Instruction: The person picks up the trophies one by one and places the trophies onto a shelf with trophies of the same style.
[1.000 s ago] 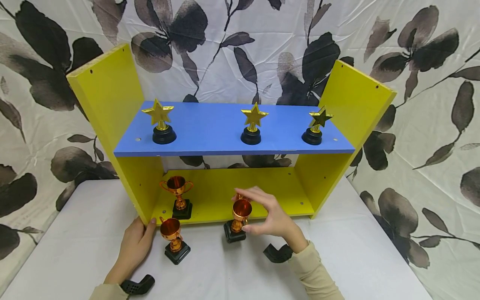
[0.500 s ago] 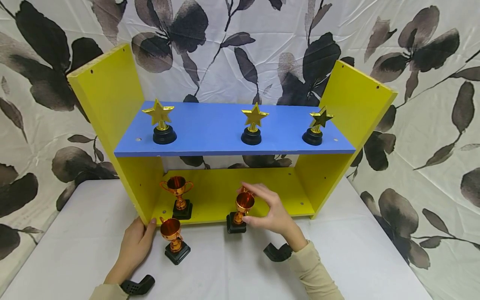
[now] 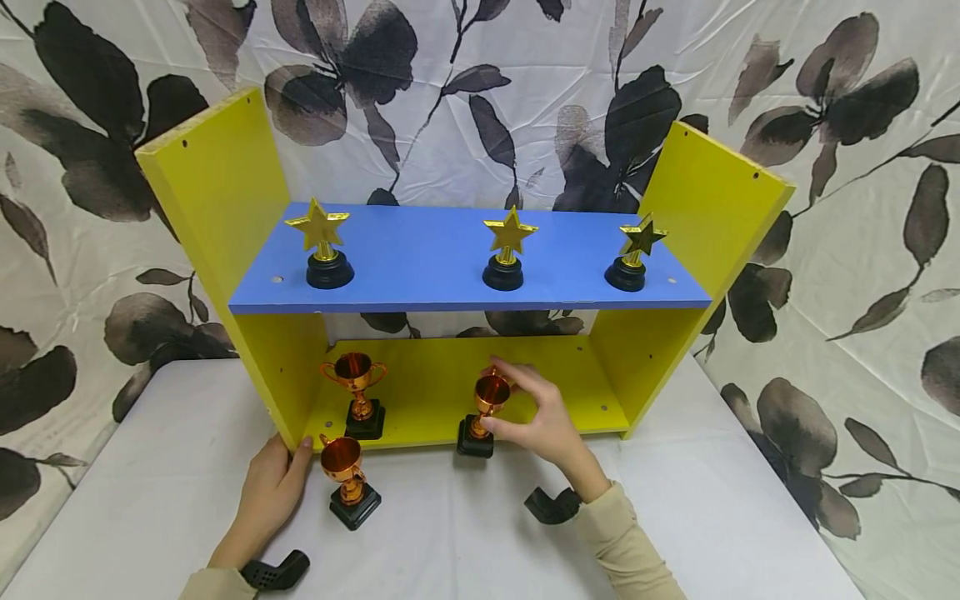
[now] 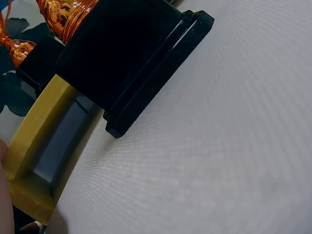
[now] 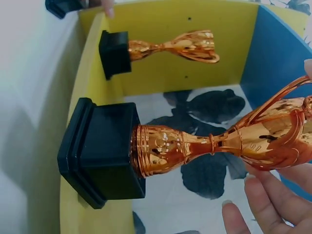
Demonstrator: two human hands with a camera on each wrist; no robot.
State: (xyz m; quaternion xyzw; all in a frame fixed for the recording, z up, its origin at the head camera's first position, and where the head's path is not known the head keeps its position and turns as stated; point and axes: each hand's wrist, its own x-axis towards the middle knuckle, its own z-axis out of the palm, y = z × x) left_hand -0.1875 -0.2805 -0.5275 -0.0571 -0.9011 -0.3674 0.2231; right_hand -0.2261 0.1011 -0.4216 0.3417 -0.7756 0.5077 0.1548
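Note:
My right hand point(image 3: 546, 422) holds a copper-coloured trophy cup point(image 3: 492, 395) by its bowl, thumb on the near side and fingers behind. Its black base overlaps the front edge of the yellow bottom board point(image 3: 431, 400); in the right wrist view the held trophy's base point(image 5: 105, 151) is close over that board. My left hand point(image 3: 272, 492) grips the lower left front corner of the shelf, thumb at the front edge. Beside that hand a second trophy cup point(image 3: 345, 479) stands on the white table. A third trophy cup point(image 3: 358, 392) stands upright on the bottom board at the left.
Above is a blue shelf board point(image 3: 416, 250) bearing a left star trophy point(image 3: 326, 250), a middle star trophy point(image 3: 504, 254) and a right star trophy point(image 3: 630, 258). Yellow side panels point(image 3: 712, 187) rise at both ends. A floral cloth point(image 3: 480, 100) hangs behind.
My right hand has carried its trophy cup away from me and slightly right, from over the table to the bottom board's front edge. The left hand stays in place.

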